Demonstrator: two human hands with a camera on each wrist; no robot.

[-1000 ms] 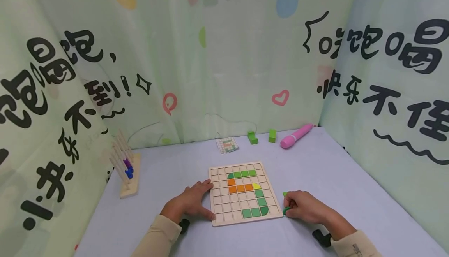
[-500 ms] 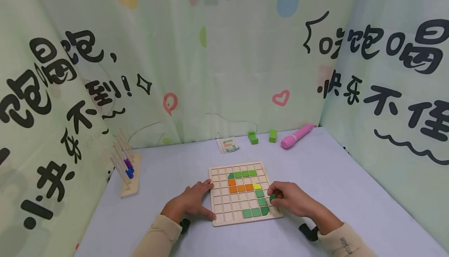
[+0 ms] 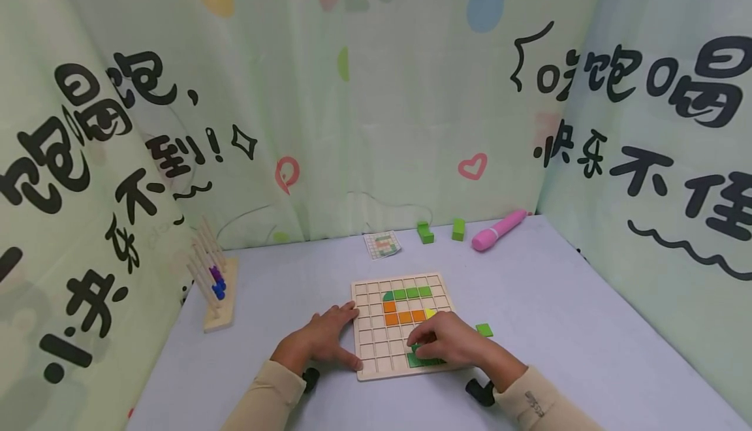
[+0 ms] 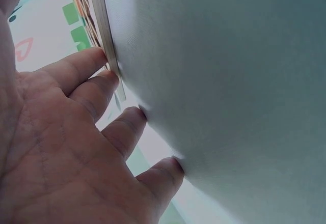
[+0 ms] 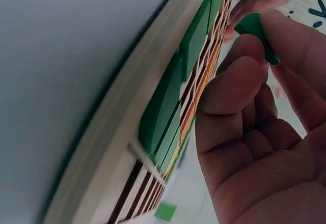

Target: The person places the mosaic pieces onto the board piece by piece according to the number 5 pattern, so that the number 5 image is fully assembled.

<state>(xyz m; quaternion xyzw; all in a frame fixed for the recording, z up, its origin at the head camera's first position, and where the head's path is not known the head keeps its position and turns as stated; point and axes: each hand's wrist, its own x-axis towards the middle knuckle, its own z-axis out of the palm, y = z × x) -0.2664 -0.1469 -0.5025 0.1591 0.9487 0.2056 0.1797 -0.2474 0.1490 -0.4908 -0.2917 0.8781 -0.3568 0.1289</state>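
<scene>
Green tile (image 5: 253,26) sits pinched in my right hand (image 3: 446,343) fingers, over the wooden grid board's (image 3: 367,326) lower right rows on the table (image 3: 552,313). My left hand (image 3: 320,343) lies flat, fingers straight, against the board's left edge. Curtain (image 3: 364,91) lettering is Chinese.

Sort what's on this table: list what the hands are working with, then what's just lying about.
In use: wooden grid board, steadied by left hand; dark green tile, pinched by right hand over the board.

Lying about: loose green tile, pattern card, two green blocks, pink pen, peg rack.
</scene>
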